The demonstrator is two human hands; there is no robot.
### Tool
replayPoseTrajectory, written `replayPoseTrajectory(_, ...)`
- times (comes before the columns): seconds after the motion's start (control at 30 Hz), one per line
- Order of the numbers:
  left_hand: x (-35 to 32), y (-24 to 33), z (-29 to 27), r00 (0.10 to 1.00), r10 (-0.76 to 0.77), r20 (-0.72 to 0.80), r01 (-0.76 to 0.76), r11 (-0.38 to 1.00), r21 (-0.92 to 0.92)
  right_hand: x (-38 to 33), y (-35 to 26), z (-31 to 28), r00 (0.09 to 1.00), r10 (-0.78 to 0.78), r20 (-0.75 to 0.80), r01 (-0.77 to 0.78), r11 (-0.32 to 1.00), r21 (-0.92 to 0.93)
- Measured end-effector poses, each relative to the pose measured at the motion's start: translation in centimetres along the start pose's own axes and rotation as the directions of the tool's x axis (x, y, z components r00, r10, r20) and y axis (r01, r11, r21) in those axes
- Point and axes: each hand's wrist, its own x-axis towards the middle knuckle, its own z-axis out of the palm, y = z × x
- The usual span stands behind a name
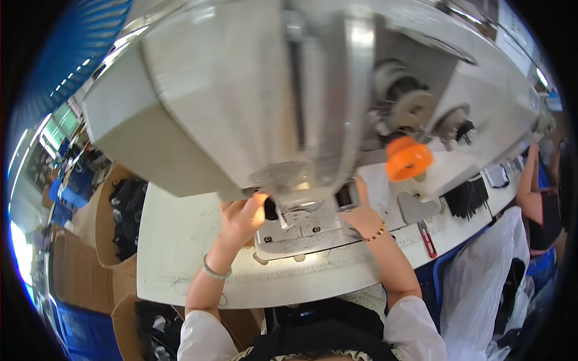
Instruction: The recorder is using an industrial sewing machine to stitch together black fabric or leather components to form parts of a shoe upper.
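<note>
A large pale sewing machine (223, 90) fills the upper middle and hides part of both hands. My left hand (239, 221) is bent at the left of the needle area, its fingertips closed against a small black piece (270, 209), apparently fabric. On the other side, my right hand (363, 218) is closed beside a dark piece with a grey edge (346, 197); its fingers are partly covered by the machine head. Between the hands lies the metal needle plate (301, 231) with two screws. Whether the two dark pieces are joined cannot be seen.
Red-handled thread snips (427, 240), a grey flat shape (416, 208) and a pile of black strips (466, 200) lie right on the white table (180, 253). An orange knob (408, 159) juts from the machine. Cardboard boxes (81, 265) stand left; another person's arm (528, 189) is far right.
</note>
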Motion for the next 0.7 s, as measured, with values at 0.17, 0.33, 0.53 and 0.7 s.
replayPoseTrajectory(0.17,0.1,-0.9,1.0,0.999,0.014,-0.051,-0.014,1.000,0.016,-0.9,2.1,1.9,0.952,0.296,-0.081,-0.272,0.936,0.222)
replayPoseTrajectory(0.33,-0.6,-4.3,3.2,0.843,-0.467,0.268,0.486,0.874,-0.004,0.4,6.0,5.2,0.919,0.385,0.081,-0.382,0.923,-0.051)
replayPoseTrajectory(0.53,-0.8,-3.4,4.9,0.768,-0.640,-0.032,0.576,0.712,-0.402,3.4,5.2,6.3,0.820,0.482,0.309,-0.475,0.874,-0.101)
replayPoseTrajectory(0.7,0.0,-3.9,2.9,0.840,-0.481,0.251,0.541,0.776,-0.325,5.1,5.2,5.6,0.841,0.399,0.367,-0.381,0.916,-0.122)
